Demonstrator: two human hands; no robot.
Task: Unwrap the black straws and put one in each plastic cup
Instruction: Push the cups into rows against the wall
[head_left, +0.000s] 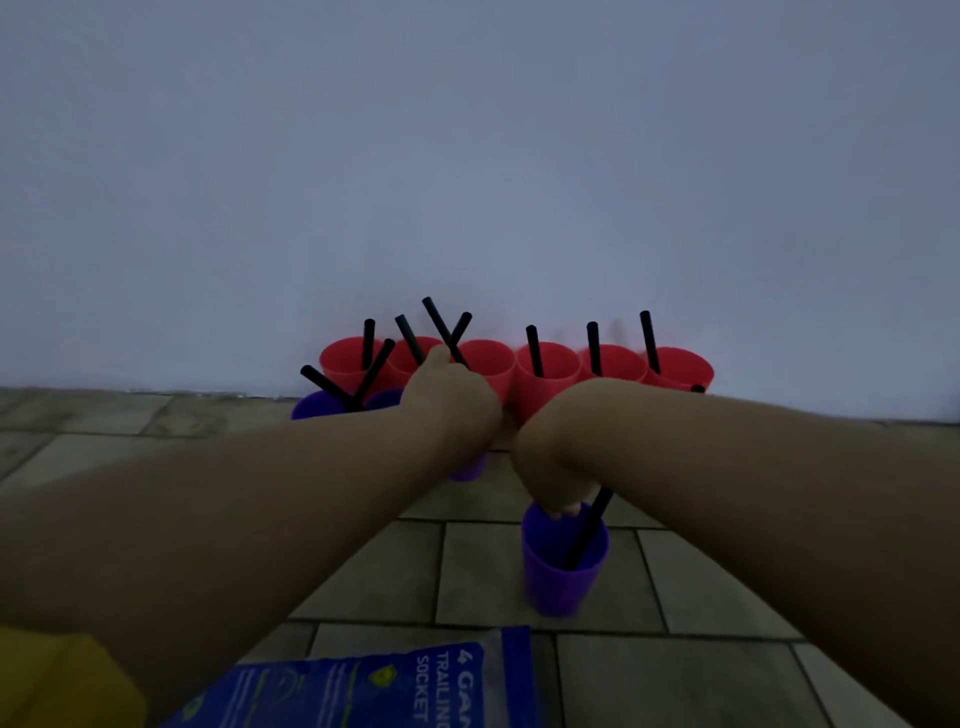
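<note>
A row of red plastic cups (550, 387) stands against the wall, each with a black straw (534, 351) in it. Two purple cups (317, 406) with straws stand in front of them at the left. My left hand (452, 408) reaches forward and pinches a tilted black straw (439, 322) above another purple cup (467, 472), which the hand mostly hides. My right hand (553, 467) bends down, and its fingers curl over the rim of a nearer purple cup (563, 577) that has a leaning straw (589, 525) inside. The scene is dim.
A blue printed package (395, 680) lies on the tiled floor (701, 582) near the bottom edge, and something yellow (57, 675) sits at the bottom left. The pale wall (467, 182) rises right behind the red cups.
</note>
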